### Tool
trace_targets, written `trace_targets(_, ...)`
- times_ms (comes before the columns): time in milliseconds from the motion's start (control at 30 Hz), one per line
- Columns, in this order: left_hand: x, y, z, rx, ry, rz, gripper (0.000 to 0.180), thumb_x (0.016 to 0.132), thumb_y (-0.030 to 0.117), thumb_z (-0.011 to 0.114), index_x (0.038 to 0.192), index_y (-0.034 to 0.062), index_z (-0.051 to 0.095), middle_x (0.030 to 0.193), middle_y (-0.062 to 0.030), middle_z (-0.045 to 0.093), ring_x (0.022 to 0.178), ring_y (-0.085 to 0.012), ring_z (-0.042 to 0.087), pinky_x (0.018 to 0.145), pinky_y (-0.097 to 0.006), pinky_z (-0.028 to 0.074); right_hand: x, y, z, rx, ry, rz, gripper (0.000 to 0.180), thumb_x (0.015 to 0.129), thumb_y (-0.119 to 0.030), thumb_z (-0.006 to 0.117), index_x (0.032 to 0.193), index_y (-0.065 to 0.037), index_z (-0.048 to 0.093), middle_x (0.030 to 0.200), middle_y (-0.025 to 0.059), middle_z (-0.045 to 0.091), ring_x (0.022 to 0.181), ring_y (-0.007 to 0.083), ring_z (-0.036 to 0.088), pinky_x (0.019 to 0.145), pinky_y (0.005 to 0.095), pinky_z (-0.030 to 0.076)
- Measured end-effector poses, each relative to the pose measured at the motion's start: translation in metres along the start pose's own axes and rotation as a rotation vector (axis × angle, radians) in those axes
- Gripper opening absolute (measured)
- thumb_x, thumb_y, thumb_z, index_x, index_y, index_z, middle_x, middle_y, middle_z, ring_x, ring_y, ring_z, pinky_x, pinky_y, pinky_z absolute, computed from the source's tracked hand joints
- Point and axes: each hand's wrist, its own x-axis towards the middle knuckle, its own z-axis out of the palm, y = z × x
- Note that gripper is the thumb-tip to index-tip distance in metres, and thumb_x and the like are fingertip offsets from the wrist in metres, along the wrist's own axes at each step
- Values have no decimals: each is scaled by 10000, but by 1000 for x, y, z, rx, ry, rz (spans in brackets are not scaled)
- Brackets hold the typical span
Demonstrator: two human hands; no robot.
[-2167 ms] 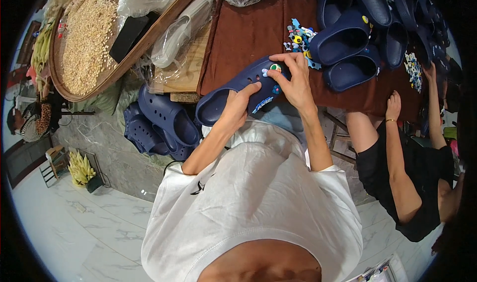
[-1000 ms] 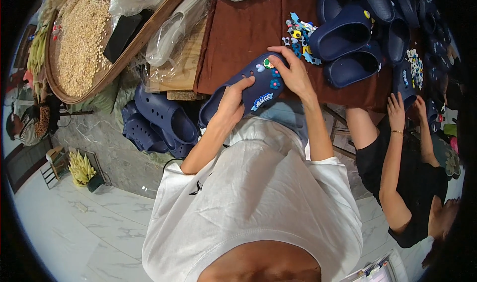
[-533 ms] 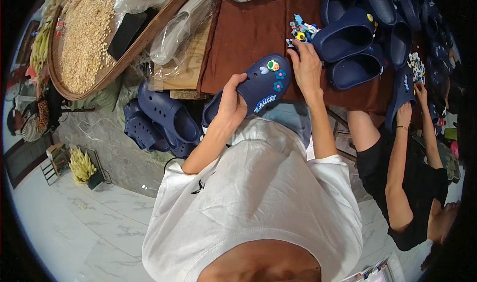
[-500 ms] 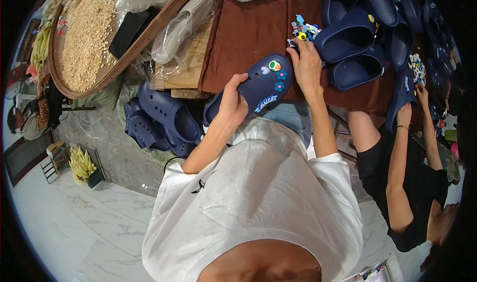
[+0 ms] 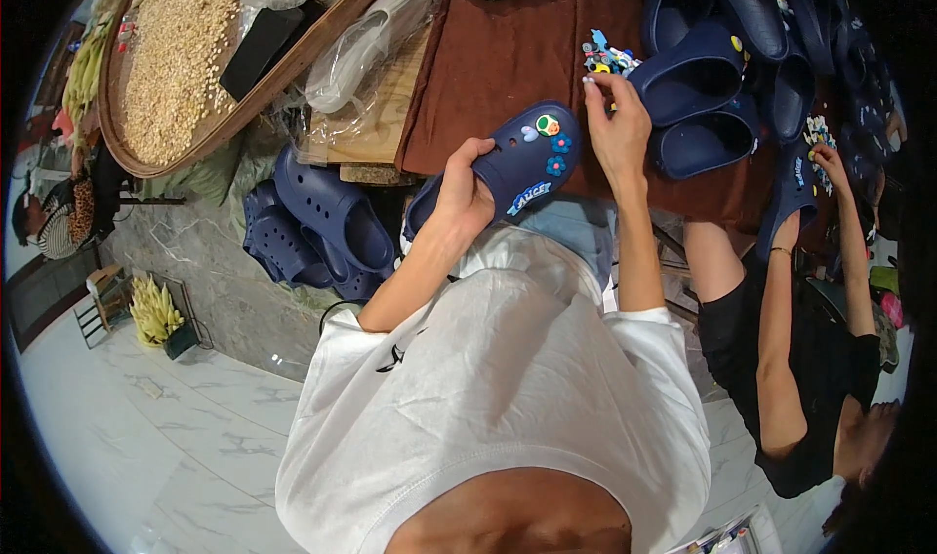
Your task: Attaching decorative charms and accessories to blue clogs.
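My left hand grips a navy blue clog by its side, thumb on top. Fixed to the clog's upper are a round green-and-white charm, a pale heart-like charm, two blue flower charms and a blue lettered charm. At least one hole beside my thumb is bare. To the right of the clog, my right hand is raised with thumb and forefinger pinched together; whatever is between the tips is too small to make out. Just beyond those fingertips lies a pile of small colourful charms.
A brown cloth covers the table. Several navy clogs crowd its right side; others sit lower left. A tray of pale kernels holds a black phone-like slab. At right, a co-worker's hands handle another clog.
My right hand has drawn back slightly from the charm pile, its thumb and forefinger now pinched. The held clog has shifted slightly right. The co-worker's hand has moved a little.
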Motion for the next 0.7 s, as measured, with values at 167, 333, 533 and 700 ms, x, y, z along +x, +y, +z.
trace_targets(167,4,-6,1,-1,-72,38,380,945,188,516,1212,-83,538,1183,-224,651,1088,-313,653,1015,-432,498,-30,-38,-9,402,-192,144,140,905,-130,687,1001,-31,712,878,62,658,724,119,616,624,249,481)
trace_targets(333,9,-13,5,14,-111,79,327,957,183,561,1186,-50,565,1147,-167,675,1034,-249,677,969,-374,535,-45,-66,-3,343,-261,200,161,880,-132,709,993,-18,698,858,83,691,701,149,646,603,282,502)
trace_targets(533,4,-15,6,76,-79,104,241,917,164,687,1113,34,634,1050,-78,704,969,-174,693,902,-322,567,-48,-68,-3,247,-203,186,157,881,-148,707,969,-20,685,835,114,697,677,206,668,609,330,513)
trace_targets(700,3,-17,9,126,-62,90,215,902,151,712,1088,58,658,1029,-58,705,941,-165,692,873,-312,569,-58,-69,3,39,-67,-74,105,896,-88,659,970,-20,686,854,134,657,775,322,646,702,415,511)
